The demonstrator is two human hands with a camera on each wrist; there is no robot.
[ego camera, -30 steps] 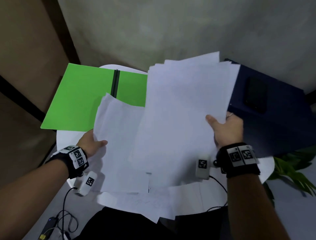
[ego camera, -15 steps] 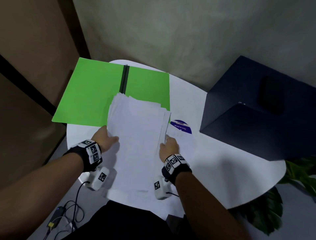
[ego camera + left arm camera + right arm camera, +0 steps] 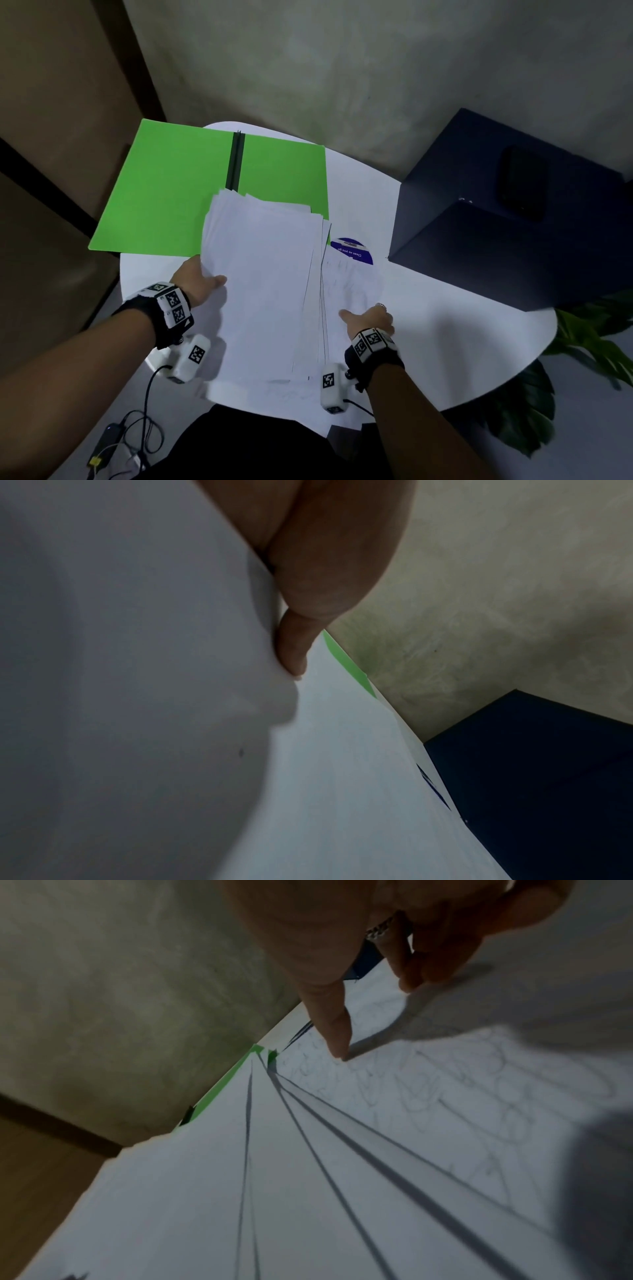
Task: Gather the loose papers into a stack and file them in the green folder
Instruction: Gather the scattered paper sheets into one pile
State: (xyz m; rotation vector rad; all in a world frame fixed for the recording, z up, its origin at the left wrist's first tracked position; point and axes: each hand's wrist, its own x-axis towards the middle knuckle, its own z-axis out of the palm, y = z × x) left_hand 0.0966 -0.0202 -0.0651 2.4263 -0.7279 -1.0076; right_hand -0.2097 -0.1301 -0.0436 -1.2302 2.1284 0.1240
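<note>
Since a second ago, the fanned white paper sheets point(image 3: 263, 284) are narrowed into a rough stack on the round white counter point(image 3: 445, 325), overlapping the open green folder's point(image 3: 178, 192) near edge — squaring remains. Left hand point(image 3: 198, 282) fingers clamp its left edge; right hand point(image 3: 368, 320) fingers rest loosely apart on a scribbled sheet point(image 3: 349, 284).

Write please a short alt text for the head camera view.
Two hands hold a loose stack of white papers above a round white table: left hand at its left edge, right hand at its right. An open green folder lies behind.

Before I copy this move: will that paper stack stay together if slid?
Probably not: the paper stack is fanned, edges stepped along its right side. Sheets look thin and floppy, likely to bend where the left hand pinches them.
</note>
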